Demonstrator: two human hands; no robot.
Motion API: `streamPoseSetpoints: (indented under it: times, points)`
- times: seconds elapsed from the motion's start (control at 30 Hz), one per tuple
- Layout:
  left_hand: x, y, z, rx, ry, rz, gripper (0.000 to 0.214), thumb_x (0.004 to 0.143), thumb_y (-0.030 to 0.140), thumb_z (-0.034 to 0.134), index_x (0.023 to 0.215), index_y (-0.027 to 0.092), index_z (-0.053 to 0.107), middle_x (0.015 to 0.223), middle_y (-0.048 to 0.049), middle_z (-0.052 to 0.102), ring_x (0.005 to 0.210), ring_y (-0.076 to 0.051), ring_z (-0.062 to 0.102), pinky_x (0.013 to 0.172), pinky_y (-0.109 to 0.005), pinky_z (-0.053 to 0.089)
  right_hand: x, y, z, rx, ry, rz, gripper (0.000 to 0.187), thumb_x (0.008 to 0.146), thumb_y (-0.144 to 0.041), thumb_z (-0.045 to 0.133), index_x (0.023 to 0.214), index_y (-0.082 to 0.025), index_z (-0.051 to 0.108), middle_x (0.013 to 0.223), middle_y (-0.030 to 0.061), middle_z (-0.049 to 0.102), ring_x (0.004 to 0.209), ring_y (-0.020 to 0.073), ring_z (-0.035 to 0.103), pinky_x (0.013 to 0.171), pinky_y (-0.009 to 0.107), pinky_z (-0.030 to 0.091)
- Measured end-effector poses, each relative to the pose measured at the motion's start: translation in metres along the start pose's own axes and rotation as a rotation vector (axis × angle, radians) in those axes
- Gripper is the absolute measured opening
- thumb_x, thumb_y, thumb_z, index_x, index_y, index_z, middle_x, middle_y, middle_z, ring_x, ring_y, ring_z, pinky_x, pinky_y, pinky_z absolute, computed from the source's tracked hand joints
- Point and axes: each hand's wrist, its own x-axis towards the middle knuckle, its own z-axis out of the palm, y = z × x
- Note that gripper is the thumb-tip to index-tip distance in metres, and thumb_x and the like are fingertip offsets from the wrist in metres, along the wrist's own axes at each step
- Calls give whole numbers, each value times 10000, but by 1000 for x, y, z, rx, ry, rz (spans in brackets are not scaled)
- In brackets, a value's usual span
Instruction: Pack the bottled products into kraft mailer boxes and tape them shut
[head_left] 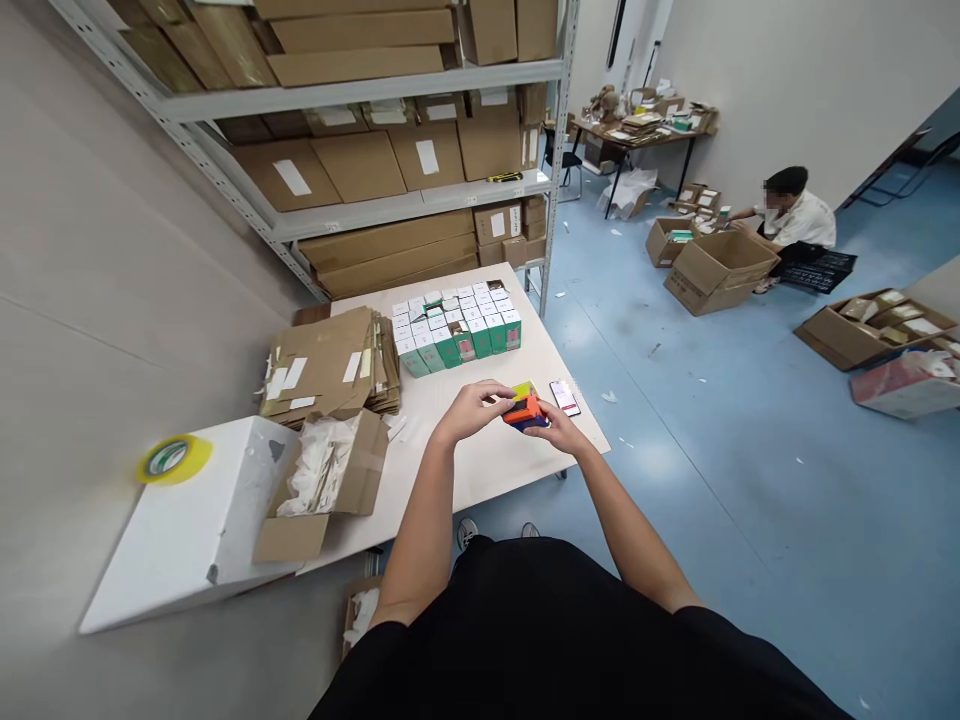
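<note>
Above the front right of the white table (495, 455), my hands hold an orange and dark blue hand-held device (529, 410), in shape like a label gun. A yellow-green part (523, 390) shows on its far side. My right hand (559, 428) is closed round its right end. On the opposite side, my left hand (474, 408) has its bent fingers and thumb pinched at the upper left edge. A phone (565, 397) with a lit screen lies just right of the device. Beyond it stand rows of green and white small boxes (457, 325), a few with torn or raised tops.
Flattened cardboard (322, 360) is stacked left, behind an open carton (360, 465) of white wrapping. Yellow tape (174, 458) lies on a white foam box (225, 520). A shelf rack (420, 200) of cartons stands behind. Far right, a person (802, 215) crouches by open cartons (720, 270).
</note>
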Motion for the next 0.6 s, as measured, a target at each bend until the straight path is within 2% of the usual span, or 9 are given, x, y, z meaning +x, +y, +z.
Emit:
streamPoseSetpoints:
  times: [0.17,0.3,0.53,0.6]
  points:
    - [-8,4,-5,9,-53,-4,223,878,407,730,963,232,839,974,-61,763,881,-191,696,780,-302,552,2,-9,5,-63,-15,-29,501,806,-428,825,1240,-199,726,1135,74,727,1040,272,630,998,448,500]
    - [-11,5,-7,11,-9,-35,262,915,432,686,941,216,833,949,-61,765,860,-191,691,759,-297,537,3,-9,9,-62,-31,-38,504,796,-428,825,1234,-199,723,1121,71,730,1019,263,638,962,433,521]
    - [-13,2,-10,-67,11,-54,447,1001,524,532,951,186,822,1008,-83,773,933,-211,709,844,-324,552,3,-8,11,-56,-44,-25,492,810,-432,823,1241,-223,711,1145,61,726,1057,267,637,980,435,511]
    - [-12,2,-9,-77,23,-57,432,987,529,561,939,190,826,1007,-82,776,932,-211,712,854,-325,553,3,-7,10,-58,-39,-18,492,810,-433,826,1239,-220,711,1127,60,724,1038,265,636,961,422,513]
